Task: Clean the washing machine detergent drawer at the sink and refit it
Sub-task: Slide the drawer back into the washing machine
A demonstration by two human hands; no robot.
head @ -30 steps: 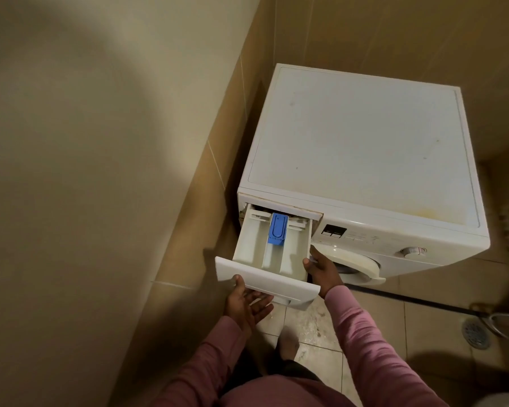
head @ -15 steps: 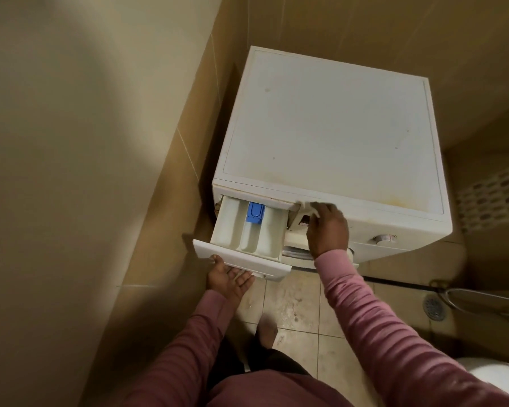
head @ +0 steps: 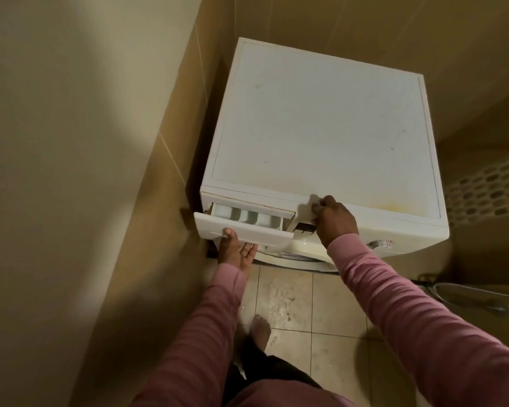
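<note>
**Q:** Where is the drawer right now?

**Me:** The detergent drawer [head: 244, 230] sits in its slot at the top left of the washing machine [head: 321, 127], partly pulled out. I can see three pale compartments [head: 247, 215] behind its white front panel.

**Q:** What are your hands doing?

**Me:** My left hand [head: 237, 248] is palm up below the drawer. The thumb lies on the front panel and the fingers reach under its lower edge, so I hold the panel between them. The fingertips are hidden. My right hand [head: 332, 218] is on the machine's upper front edge, just right of the drawer. Its fingers are bent, the tips press against the casing, and it holds nothing.

**Q:** Can you read a brand or any labels?

**Me:** No. There is a small dark display [head: 304, 229] half under my right hand and a dial [head: 379, 243] further right. Any markings near them are too small and blurred to read.

**Q:** What else is around you?

**Me:** The round door [head: 300, 254] curves out below the drawer. My bare foot [head: 260, 327] stands on the beige tiled floor [head: 338, 362]. A metal hose [head: 467, 298] lies at the right, below a strip of mosaic tile [head: 488, 189]. A tiled wall [head: 165, 186] runs close along the machine's left side.
</note>
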